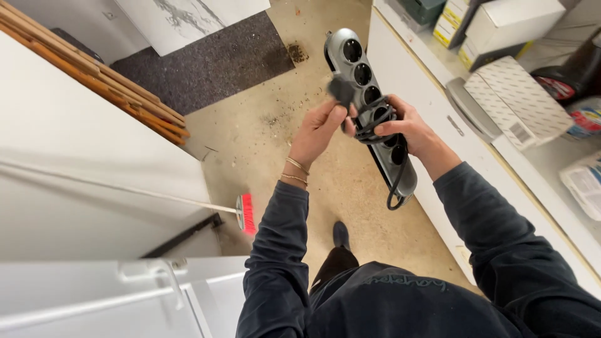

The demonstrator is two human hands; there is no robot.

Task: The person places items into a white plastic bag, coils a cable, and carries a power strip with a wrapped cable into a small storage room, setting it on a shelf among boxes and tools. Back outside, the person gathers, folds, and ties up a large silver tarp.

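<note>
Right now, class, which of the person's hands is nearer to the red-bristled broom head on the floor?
Left. The left hand is above and right of the red-bristled broom head, pinching a black plug; the right hand grips the grey power strip farther right.

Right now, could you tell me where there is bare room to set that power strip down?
The counter is crowded with white boxes and packets; only its narrow front edge beside the right hand is bare. The open floor between the grey mat, the red broom and the cabinet front is free, though gritty. The left hand pinches the plug of the power strip.
</note>
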